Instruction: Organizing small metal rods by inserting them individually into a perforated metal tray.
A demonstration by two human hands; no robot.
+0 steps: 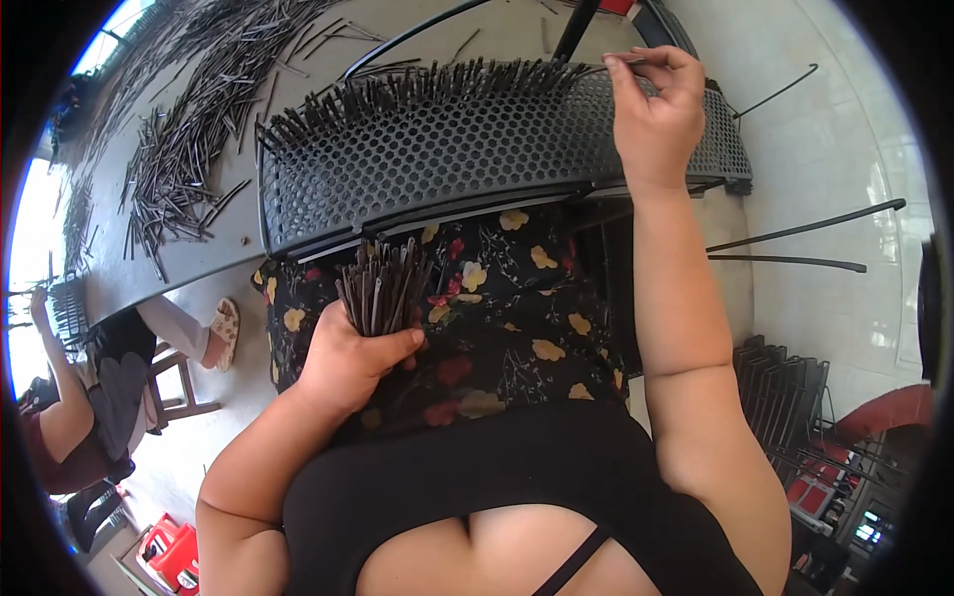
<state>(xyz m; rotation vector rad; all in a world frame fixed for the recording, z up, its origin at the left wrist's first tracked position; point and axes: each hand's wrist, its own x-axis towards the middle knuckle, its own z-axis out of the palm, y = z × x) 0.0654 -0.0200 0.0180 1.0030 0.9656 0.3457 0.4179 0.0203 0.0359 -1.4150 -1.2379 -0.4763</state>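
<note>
Loose dark rods are lying scattered across the counter at the left. The left hand is gripping a bundle of rods upright over the lap, just below the perforated black panel. A loosening grip is likely to let rods slide out onto the floor. The right hand is pinching a single rod at the panel's far edge, where a row of inserted rods is standing. A tilted entry is risking a jam or bent rod.
</note>
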